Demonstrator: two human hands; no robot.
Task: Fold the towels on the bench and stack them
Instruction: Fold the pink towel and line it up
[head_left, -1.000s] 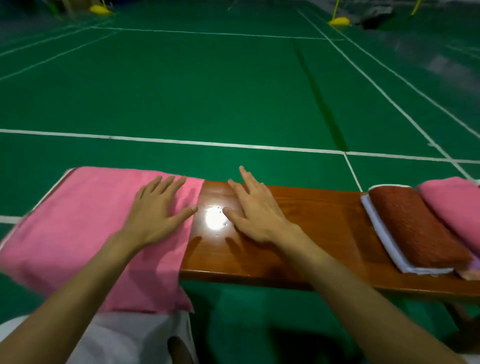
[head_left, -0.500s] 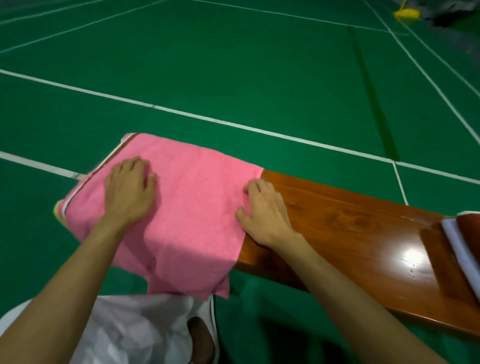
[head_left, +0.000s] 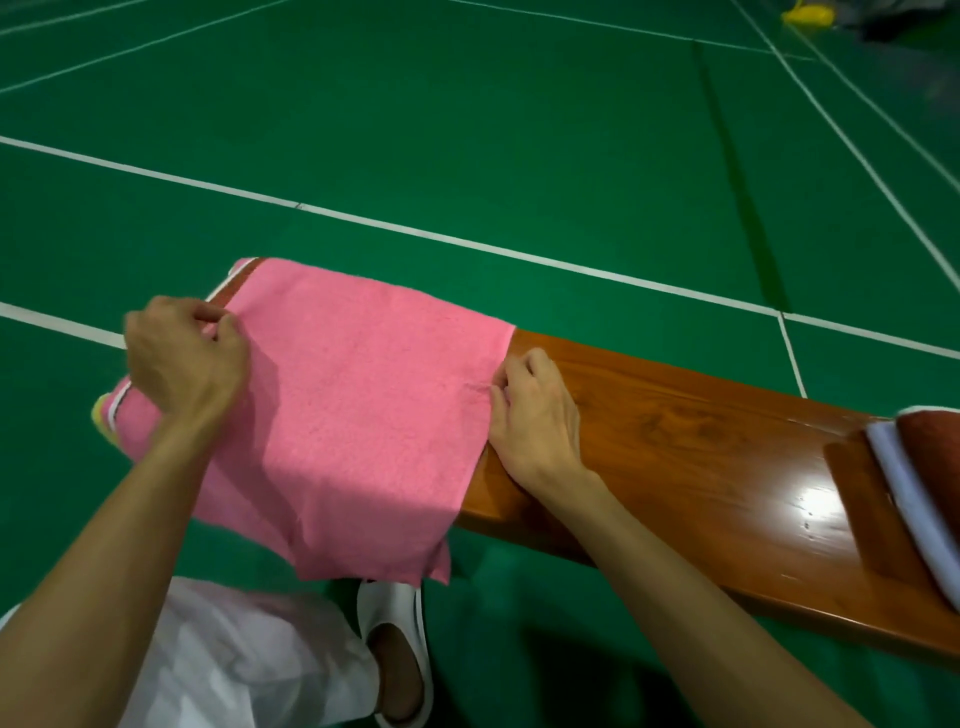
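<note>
A pink towel (head_left: 358, 410) lies spread over the left end of the wooden bench (head_left: 691, 452), its near part hanging over the front edge. My left hand (head_left: 182, 358) pinches the towel's left edge with curled fingers. At the towel's right edge, my right hand (head_left: 535, 415) pinches the cloth, fingers curled. Folded towels, a brown one (head_left: 932, 441) on a white one (head_left: 904, 488), sit at the bench's right end, cut off by the frame.
Green court floor (head_left: 467, 130) with white lines surrounds the bench. My leg in white trousers (head_left: 234, 660) and a white slipper (head_left: 397, 654) stand close under the bench's front edge. A yellow object (head_left: 805, 13) lies far back right.
Both hands lay flat before; now their fingers have curled and pinch the towel's left and right edges. The view has swung left and down.
</note>
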